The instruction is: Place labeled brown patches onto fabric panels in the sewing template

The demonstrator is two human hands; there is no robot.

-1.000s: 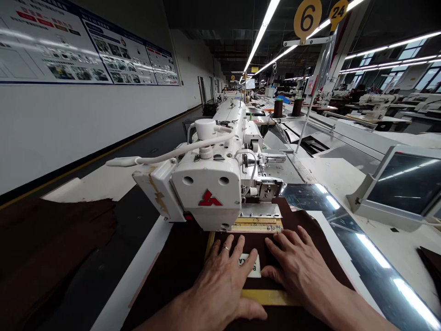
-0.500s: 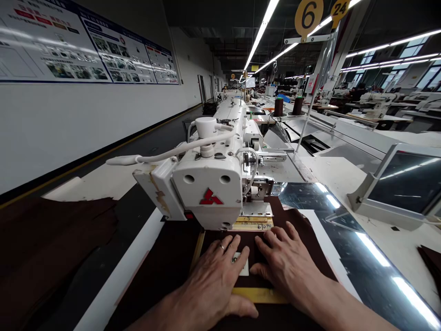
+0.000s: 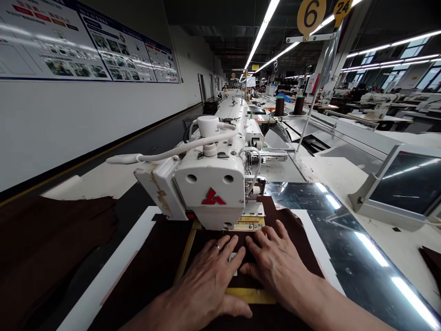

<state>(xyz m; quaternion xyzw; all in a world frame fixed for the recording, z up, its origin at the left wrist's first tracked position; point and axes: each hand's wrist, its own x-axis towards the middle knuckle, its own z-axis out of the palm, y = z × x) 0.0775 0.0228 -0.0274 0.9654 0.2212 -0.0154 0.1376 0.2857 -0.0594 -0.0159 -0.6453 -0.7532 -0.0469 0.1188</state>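
Observation:
My left hand lies spread on dark brown material, its fingers just in front of the white sewing machine head. Beside it my right hand rests on the same material with its fingers apart. Between them a small white label is partly covered by my left fingers. A yellow strip crosses near my left thumb, and another yellow strip runs along the left. A marked yellow piece sits beneath the machine. The needle area is hidden.
More brown material lies at the left. A screen stands on the right of the table, past the glossy dark surface. Two thread spools and a slanted pole are farther back.
The brown material, its white border and the yellow strips have shifted left relative to the machine. Both hands have moved slightly left with them, still spread.

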